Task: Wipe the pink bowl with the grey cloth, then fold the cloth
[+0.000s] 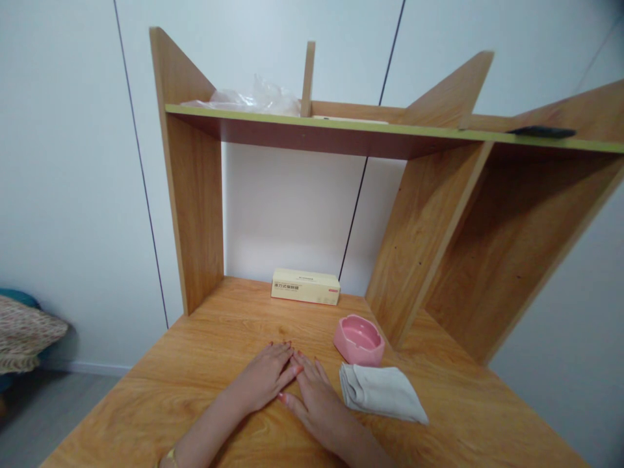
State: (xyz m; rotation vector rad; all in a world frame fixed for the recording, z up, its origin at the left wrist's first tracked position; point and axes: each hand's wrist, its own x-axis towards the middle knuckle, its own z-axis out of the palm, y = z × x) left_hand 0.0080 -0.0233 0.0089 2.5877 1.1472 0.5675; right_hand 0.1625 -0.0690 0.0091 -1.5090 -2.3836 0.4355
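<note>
My left hand [266,376] lies flat on the wooden desk [195,364], fingers stretched out and holding nothing. My right hand [316,400] rests flat beside it, fingers out, its fingertips touching the left hand's fingers. A folded white cloth [383,392] lies just right of my right hand. Behind the cloth sits a pink square dish [359,339]. A long cream box [305,286] with printed text lies at the back of the desk against the wall.
A wooden shelf unit [195,214] rises from the desk with upright panels left and right. Its top shelf carries clear plastic wrap [253,99] and a dark flat object [541,132]. A patterned cushion [24,331] lies at far left near the floor.
</note>
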